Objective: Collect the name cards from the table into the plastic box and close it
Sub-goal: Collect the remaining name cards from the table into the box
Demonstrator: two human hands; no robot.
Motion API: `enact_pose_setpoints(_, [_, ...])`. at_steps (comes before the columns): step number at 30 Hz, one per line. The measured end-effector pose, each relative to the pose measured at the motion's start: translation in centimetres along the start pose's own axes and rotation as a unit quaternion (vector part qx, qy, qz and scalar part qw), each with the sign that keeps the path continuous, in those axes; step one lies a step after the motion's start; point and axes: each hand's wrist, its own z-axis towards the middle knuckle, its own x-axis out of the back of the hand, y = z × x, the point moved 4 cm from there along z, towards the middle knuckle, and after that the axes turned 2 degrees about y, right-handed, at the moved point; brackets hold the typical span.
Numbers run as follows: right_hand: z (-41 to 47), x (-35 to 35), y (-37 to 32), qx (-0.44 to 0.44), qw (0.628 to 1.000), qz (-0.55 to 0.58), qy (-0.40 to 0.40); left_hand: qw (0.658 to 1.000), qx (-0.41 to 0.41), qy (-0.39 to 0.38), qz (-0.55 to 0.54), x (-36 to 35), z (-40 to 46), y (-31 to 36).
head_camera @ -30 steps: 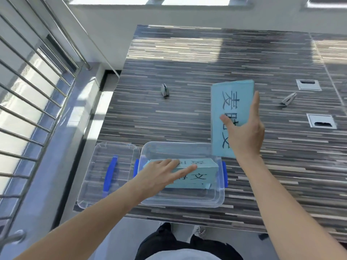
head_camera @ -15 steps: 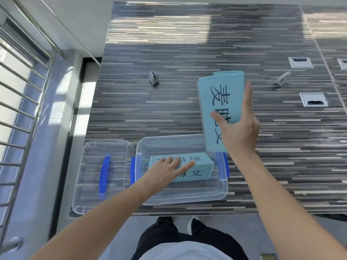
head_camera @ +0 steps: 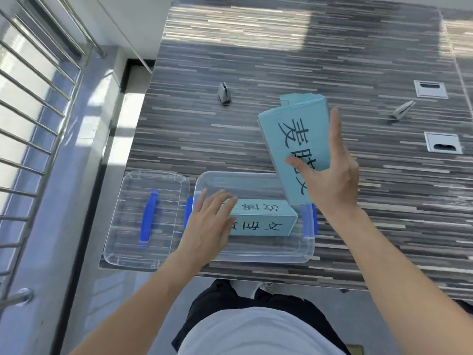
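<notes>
Since a second ago the right hand (head_camera: pixel 330 175) has carried its card (head_camera: pixel 297 147) nearer and lower, so the card's bottom edge now overlaps the box's (head_camera: pixel 256 254) far right corner; the left hand (head_camera: pixel 210 224) has stayed on the card in the box (head_camera: pixel 261 219).

The right hand grips the blue card upright and slightly tilted, thumb across the printed face, fingers up along its right edge. More blue paper shows behind its top edge; whether that is a second card or a fold I cannot tell.

The left hand lies flat and open, fingers spread, on the left end of the folded card standing tent-wise inside the clear box. It presses rather than grasps.

The box sits at the near edge of the table (head_camera: pixel 281 60), blue latches on its two ends. Its clear lid (head_camera: pixel 146 219) lies just beside it on the left, blue handle up.

Farther out on the table are two metal clips, one (head_camera: pixel 224 92) beyond the box, one (head_camera: pixel 403 111) to the right near two cable ports (head_camera: pixel 444 146).
</notes>
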Motion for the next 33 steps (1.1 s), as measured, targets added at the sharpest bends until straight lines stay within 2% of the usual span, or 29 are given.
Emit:
enact_pose_setpoints(3, [-0.6,-0.3,-0.8,0.031,0.999,0.005,-0.033,0.99,0.124,0.045,-0.046,1.1,-1.6,-1.5])
enact_pose_setpoints(6, [-1.5,-0.8,-1.6,0.077,0.994,0.006,-0.071,0.962,0.242,0.057,-0.111,0.9,-2.8,-2.5])
enact_pose_setpoints(12, [-3.7,-2.7,-3.1,0.214,0.963,-0.016,-0.165,0.894,0.374,0.081,-0.232,-0.2,-3.8,-3.2])
enact_pose_setpoints(17, [-6.4,-5.9,-2.4,0.287,0.907,-0.084,-0.296,0.866,0.417,0.094,-0.259,-0.8,-4.1,-3.6])
enact_pose_setpoints(22, [-8.1,-8.5,-1.0,0.336,0.869,-0.146,-0.332,0.82,0.473,0.082,-0.311,-1.9,-4.5,-4.2])
enact_pose_setpoints(25, [-9.3,-10.4,0.2,0.339,0.834,-0.216,-0.378,0.816,0.479,0.086,-0.313,-2.1,-4.6,-4.2])
enact_pose_setpoints(28, [-10.3,-11.4,0.5,0.373,0.799,-0.283,-0.377,0.818,0.474,0.091,-0.313,-2.1,-4.6,-4.0])
enact_pose_setpoints(33, [-11.5,-12.9,0.4,0.361,0.773,-0.334,-0.4,0.819,0.476,0.095,-0.307,-2.2,-4.6,-4.0])
